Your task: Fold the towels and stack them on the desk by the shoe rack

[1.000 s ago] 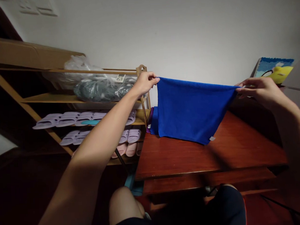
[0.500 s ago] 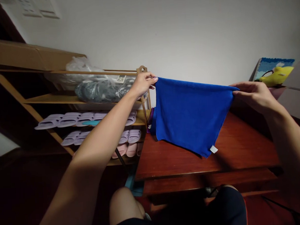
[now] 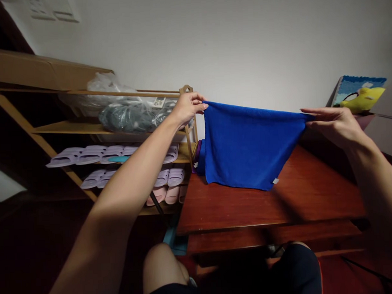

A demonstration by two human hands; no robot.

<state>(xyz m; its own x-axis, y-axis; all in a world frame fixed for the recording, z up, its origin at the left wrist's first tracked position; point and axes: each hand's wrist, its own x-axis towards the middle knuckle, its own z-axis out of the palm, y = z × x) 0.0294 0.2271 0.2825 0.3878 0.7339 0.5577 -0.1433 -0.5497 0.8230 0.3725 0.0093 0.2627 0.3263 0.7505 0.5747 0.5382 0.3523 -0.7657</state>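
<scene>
A blue cloth (image 3: 250, 145) hangs stretched between both hands above the reddish-brown table (image 3: 224, 210). My left hand (image 3: 190, 108) pinches its upper left corner between thumb and fingers. At the upper right corner, my right hand (image 3: 335, 123) grips the cloth the same way. A small white tag (image 3: 275, 181) shows at the cloth's lower right corner. Behind the cloth's left edge, folded blue and purple cloths (image 3: 201, 157) lie at the table's back left, partly hidden.
On the left, a wooden rack (image 3: 60, 128) holds purple slippers (image 3: 91, 154), pink slippers (image 3: 172, 195) and a plastic-wrapped bundle (image 3: 130, 117), with a cardboard box (image 3: 48, 73) on top. A yellow plush toy (image 3: 363, 100) is at the back right.
The cloth's lower edge, with the tag, has swung back and up, away from the camera. Both hands keep their hold and have barely moved.
</scene>
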